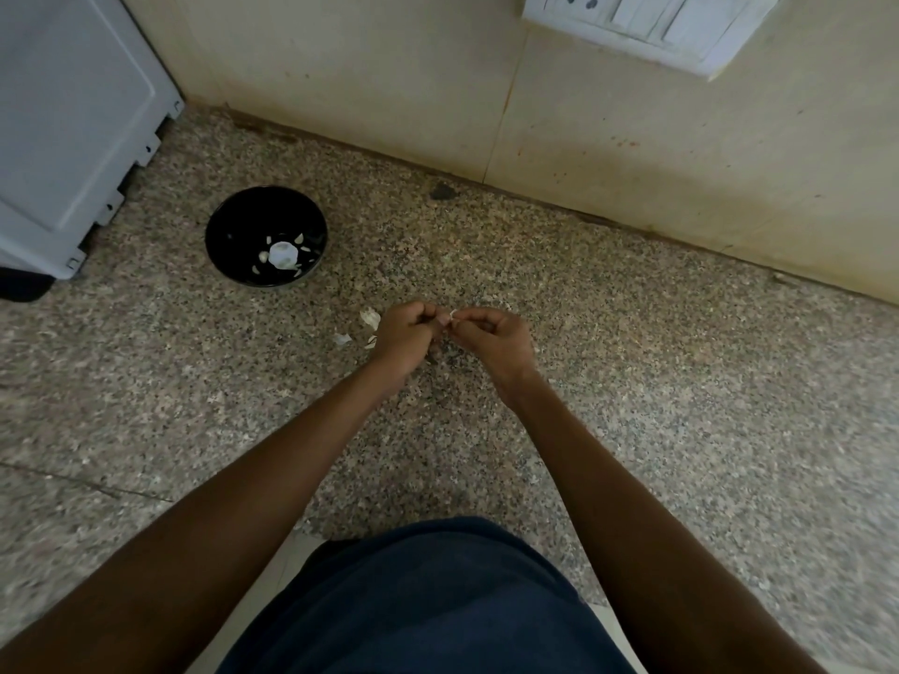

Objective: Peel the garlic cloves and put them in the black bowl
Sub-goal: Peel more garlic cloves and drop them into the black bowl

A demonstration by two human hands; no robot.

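Observation:
A black bowl (228, 226) stands on the speckled granite counter (632, 381), far left of my hands; several pale garlic cloves lie in its bottom. My left hand (404, 335) and my right hand (491, 340) meet fingertip to fingertip above the counter. Between them they pinch a small white garlic clove (452, 314), mostly hidden by the fingers. Loose bits of garlic skin (369, 317) lie on the counter just left of my left hand.
A white appliance (73, 128) stands at the far left, close behind the bowl. A beige tiled wall (632, 114) runs along the back, with a white switch plate (656, 21) at the top right. My dark blue clothing (428, 600) fills the bottom.

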